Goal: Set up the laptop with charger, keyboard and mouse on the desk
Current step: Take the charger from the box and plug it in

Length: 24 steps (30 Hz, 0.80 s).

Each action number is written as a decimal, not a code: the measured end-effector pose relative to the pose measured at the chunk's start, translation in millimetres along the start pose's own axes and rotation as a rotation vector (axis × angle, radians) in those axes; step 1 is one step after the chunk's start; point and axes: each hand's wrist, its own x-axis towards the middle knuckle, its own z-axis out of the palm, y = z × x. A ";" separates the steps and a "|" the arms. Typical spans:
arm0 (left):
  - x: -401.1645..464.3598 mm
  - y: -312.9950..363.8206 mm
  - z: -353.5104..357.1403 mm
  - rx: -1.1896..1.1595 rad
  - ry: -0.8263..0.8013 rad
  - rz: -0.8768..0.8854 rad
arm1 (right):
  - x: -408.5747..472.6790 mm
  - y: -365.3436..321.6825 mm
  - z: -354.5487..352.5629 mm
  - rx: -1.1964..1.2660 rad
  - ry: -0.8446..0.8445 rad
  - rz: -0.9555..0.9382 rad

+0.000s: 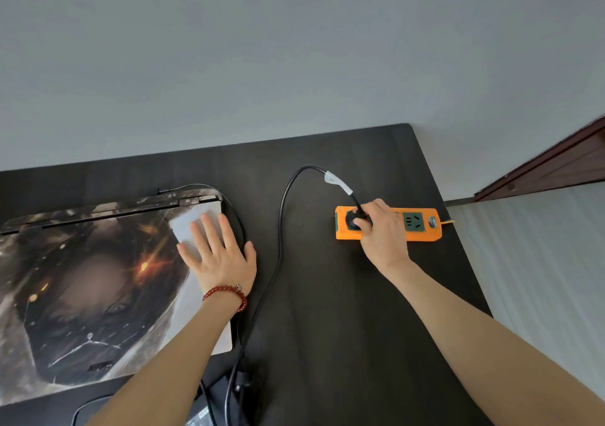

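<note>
A closed laptop (91, 281) with a dark printed skin on its lid lies at the left of the black desk (327, 311). My left hand (219, 255) rests flat on the lid's right edge, fingers spread. An orange power strip (422, 226) lies at the right near the desk's edge. My right hand (381, 232) grips the black charger plug (355, 221), which sits in the strip's left socket. The black charger cable (280, 229) loops from the plug back and down between the laptop and the strip to the charger brick (199, 416) at the bottom edge.
The desk's right edge drops to a pale floor (540, 262). A grey wall (294, 49) stands behind the desk. A dark wooden door frame (556, 160) is at the far right. A thin cable (209, 186) runs behind the laptop's hinge.
</note>
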 end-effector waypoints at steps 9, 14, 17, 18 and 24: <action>5.9 -9.9 -9.8 -0.028 -0.157 0.019 | -3.3 -5.3 1.0 -0.077 0.021 0.043; -13.1 -36.9 -48.3 -0.369 -0.260 0.102 | -15.5 -29.4 -10.5 -0.056 -0.080 0.221; -55.7 -71.4 -66.3 -0.562 -0.217 0.089 | -57.5 -66.5 -12.0 0.071 0.052 0.206; -71.5 -86.9 -70.8 -0.562 -0.188 0.088 | -77.7 -84.0 -12.2 0.115 0.114 0.103; -155.4 -191.0 -70.5 -0.366 -0.145 0.052 | -217.3 -178.8 21.9 0.044 -0.476 -0.750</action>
